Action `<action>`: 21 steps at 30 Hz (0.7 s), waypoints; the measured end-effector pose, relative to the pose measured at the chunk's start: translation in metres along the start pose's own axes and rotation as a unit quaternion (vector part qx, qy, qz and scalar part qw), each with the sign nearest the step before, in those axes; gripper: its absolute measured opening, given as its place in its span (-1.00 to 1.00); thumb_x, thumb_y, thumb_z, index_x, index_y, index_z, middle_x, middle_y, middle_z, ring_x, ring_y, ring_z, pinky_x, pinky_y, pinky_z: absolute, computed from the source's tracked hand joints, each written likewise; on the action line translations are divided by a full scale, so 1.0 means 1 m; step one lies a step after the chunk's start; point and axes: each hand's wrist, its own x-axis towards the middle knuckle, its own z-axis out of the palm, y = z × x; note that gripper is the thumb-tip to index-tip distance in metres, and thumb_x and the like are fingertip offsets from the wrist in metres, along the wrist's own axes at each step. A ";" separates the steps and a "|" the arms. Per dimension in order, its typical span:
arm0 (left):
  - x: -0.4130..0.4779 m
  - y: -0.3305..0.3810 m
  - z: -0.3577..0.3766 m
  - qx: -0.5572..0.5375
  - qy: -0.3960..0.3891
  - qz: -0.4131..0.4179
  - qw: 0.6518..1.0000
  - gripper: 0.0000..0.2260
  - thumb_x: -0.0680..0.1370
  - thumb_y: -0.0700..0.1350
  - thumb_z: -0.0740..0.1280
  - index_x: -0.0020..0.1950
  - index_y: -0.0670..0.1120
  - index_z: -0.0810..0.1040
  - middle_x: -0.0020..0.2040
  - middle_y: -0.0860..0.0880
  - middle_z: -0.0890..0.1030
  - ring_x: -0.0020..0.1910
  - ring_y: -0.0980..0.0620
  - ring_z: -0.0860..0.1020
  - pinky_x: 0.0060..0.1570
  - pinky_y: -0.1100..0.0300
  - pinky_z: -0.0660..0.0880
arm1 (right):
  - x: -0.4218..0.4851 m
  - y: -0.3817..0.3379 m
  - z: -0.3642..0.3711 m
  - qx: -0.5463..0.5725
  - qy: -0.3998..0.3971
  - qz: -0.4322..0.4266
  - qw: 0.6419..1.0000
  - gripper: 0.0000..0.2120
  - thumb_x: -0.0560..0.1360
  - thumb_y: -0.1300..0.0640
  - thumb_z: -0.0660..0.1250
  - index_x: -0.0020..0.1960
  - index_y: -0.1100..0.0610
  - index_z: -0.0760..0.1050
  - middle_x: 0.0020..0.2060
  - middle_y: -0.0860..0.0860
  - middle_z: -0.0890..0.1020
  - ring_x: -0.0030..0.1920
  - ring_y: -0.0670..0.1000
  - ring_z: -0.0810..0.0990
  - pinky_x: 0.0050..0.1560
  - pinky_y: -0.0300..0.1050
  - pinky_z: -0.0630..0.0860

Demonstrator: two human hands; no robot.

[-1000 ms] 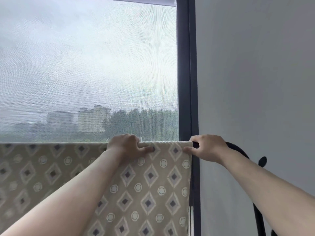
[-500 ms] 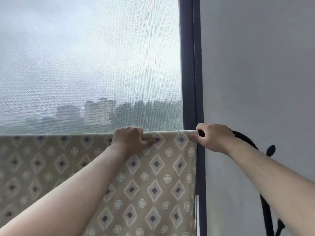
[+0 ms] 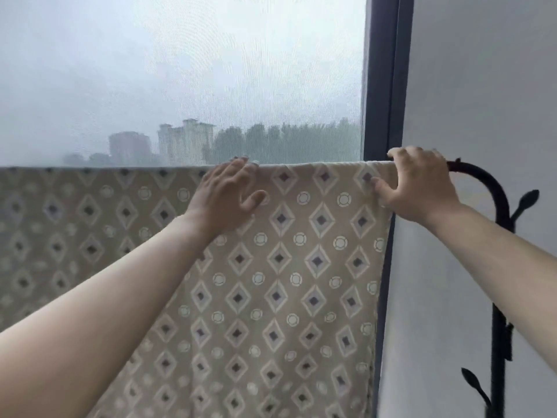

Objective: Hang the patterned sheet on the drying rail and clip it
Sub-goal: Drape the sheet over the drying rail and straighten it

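By the foggy window (image 3: 180,86), the patterned sheet (image 3: 286,282) hangs on the rail (image 3: 482,181), long to the left of my right hand (image 3: 419,191) gripping its end, my left hand (image 3: 226,197) flat on it.

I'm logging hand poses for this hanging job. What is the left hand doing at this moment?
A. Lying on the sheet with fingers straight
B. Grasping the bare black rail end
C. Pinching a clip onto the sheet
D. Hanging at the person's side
A: the left hand lies flat against the patterned sheet just below its top edge, fingers straight, holding nothing.
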 end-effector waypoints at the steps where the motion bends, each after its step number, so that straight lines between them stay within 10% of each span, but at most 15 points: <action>1: -0.011 -0.007 -0.005 -0.015 0.002 -0.008 1.000 -0.43 0.58 0.15 0.24 0.53 -0.08 0.27 0.55 -0.11 0.23 0.54 -0.08 0.16 0.50 0.00 0.04 | -0.008 -0.015 0.000 0.022 0.008 0.000 1.000 -0.42 0.45 -0.22 0.17 0.25 0.21 0.43 0.17 0.22 0.54 0.18 0.25 0.48 0.34 0.20 0.26; 5: -0.069 -0.040 -0.019 -0.111 0.016 -0.047 0.993 -0.48 0.58 0.11 0.26 0.48 -0.09 0.35 0.51 -0.10 0.32 0.51 -0.05 0.23 0.48 0.05 0.10 | -0.054 -0.097 0.000 0.117 0.016 -0.031 0.992 -0.52 0.45 -0.07 0.26 0.23 0.23 0.43 0.26 0.24 0.48 0.29 0.27 0.40 0.36 0.20 0.26; 21: -0.302 -0.154 0.006 -0.224 -0.155 -0.199 0.941 -0.48 0.59 0.21 0.11 0.50 0.01 0.32 0.50 0.04 0.33 0.48 0.02 0.26 0.40 0.10 0.18 | -0.243 -0.327 0.052 0.336 -0.367 0.128 0.858 -0.58 0.62 0.00 0.22 0.46 0.00 0.31 0.42 -0.10 0.34 0.37 -0.06 0.37 0.31 -0.19 0.28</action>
